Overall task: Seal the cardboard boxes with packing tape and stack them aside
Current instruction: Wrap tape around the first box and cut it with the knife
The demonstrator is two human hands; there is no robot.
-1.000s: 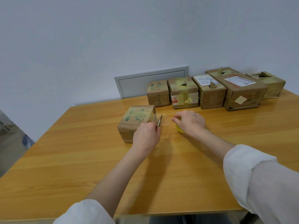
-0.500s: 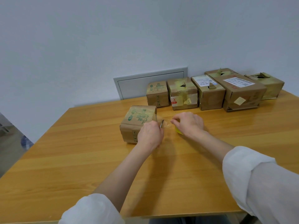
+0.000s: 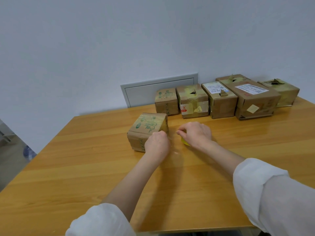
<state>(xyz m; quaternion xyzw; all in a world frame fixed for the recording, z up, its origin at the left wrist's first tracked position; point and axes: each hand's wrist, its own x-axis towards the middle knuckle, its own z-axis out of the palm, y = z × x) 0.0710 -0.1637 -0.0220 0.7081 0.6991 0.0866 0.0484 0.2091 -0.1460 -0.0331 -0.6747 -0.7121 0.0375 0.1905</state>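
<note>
A small cardboard box (image 3: 148,127) with green print stands on the wooden table (image 3: 85,167), its top glossy with clear tape. My left hand (image 3: 157,144) is curled against the box's right front corner and grips a small metal blade (image 3: 166,133), of which only the tip shows. Just to the right, my right hand (image 3: 196,133) holds a yellow tape roll (image 3: 185,142) down on the table, fingers curled over it. A thin strip of clear tape seems to run between box and roll; it is hard to make out.
Several taped cardboard boxes (image 3: 221,99) stand in a row along the table's far edge by the wall, the nearest one (image 3: 166,102) just behind the small box. A white wall panel (image 3: 141,92) sits behind them. Floor shows past the table's left edge.
The blade in my left hand has dropped lower and closer to the box corner, so less of it shows. My right hand has stayed on the tape roll.
</note>
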